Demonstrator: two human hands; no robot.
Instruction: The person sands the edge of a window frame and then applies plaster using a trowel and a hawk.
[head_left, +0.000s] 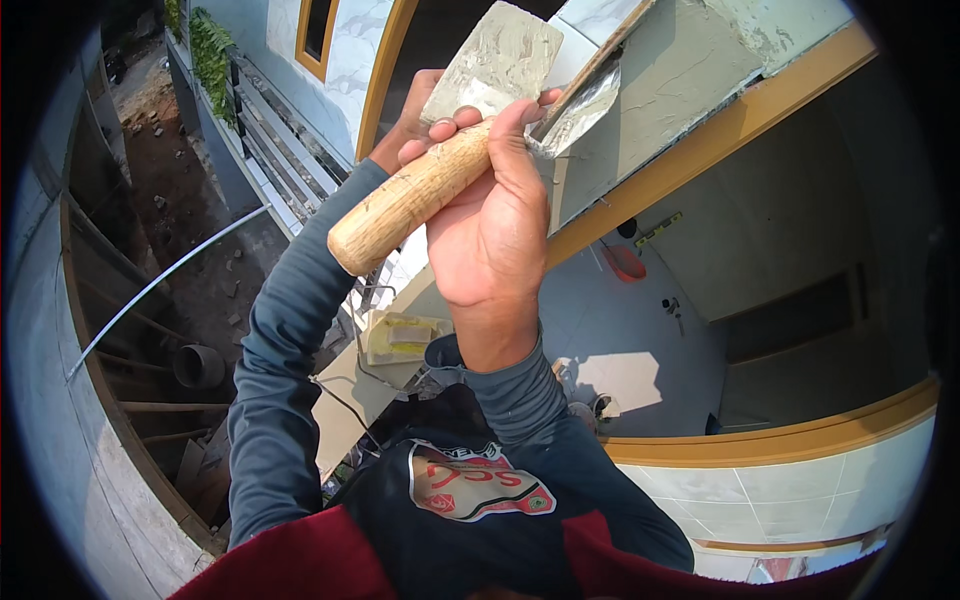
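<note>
My right hand (490, 235), palm up, is closed round the thick wooden handle (400, 205) of a trowel, with the thumb along its top. The trowel's metal blade (588, 112), smeared with grey mortar, points up and right, partly hidden by a wooden strip (600, 65). Just beyond, my left hand (418, 105) grips a rectangular tile piece (505, 52) by its lower left side. Wet-looking mortar coats the tile's visible face. Most of the left fingers are hidden behind the tile and my right hand.
Mortar covers the wall surface (680, 90) beside an orange-brown frame (720, 125). Below lie a yellowish tray (395, 340), an orange container (625, 263) and a yellow spirit level (660, 229). At left, a drop holds rubble and a bucket (198, 367); a pale cable (165, 278) crosses it.
</note>
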